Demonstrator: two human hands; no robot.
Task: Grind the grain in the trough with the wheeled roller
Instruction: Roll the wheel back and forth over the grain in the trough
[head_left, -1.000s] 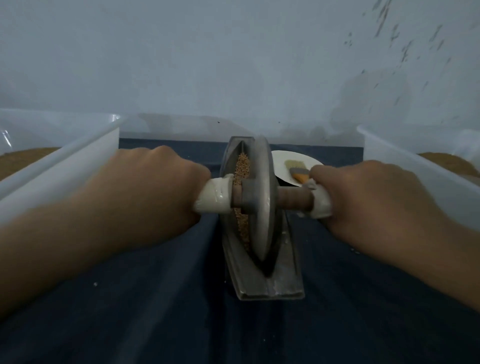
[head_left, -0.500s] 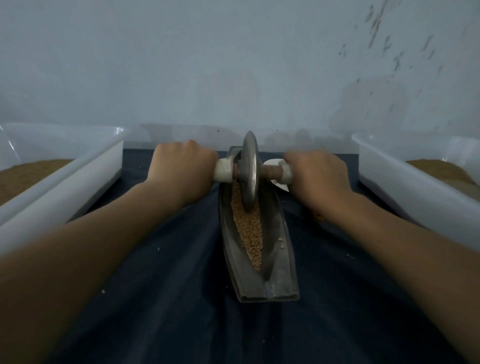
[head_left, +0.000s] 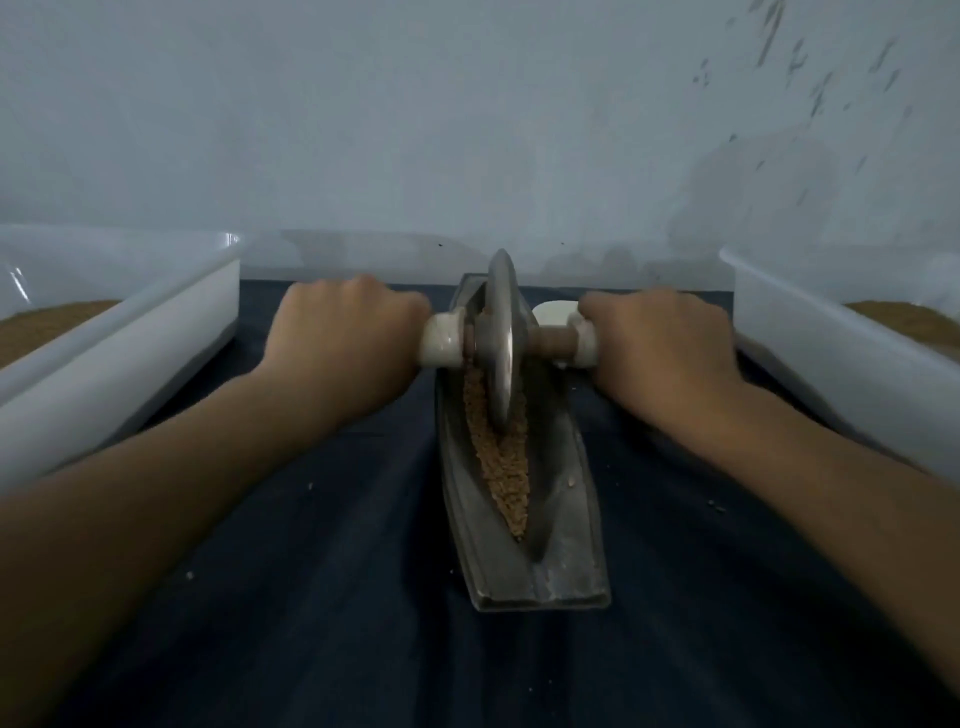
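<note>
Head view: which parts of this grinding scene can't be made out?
All in the head view:
- Roller grips: wrapped by the left hand and right hand; only their white inner ends show.
- Trough far end: behind the wheel.
- Plate: mostly behind the right hand and axle; contents unseen.
- Left bin, right bin: cut off by the side edges.
- Grain: fineness too small and dim to judge.

Illumination is dim, cool and diffuse. Shadows are soft; the dark tabletop (head_left: 322, 623) shows little detail. Wide-angle distortion splays the white bins (head_left: 130, 353) toward the left and right edges. The near forearms (head_left: 156, 499) render soft.
</note>
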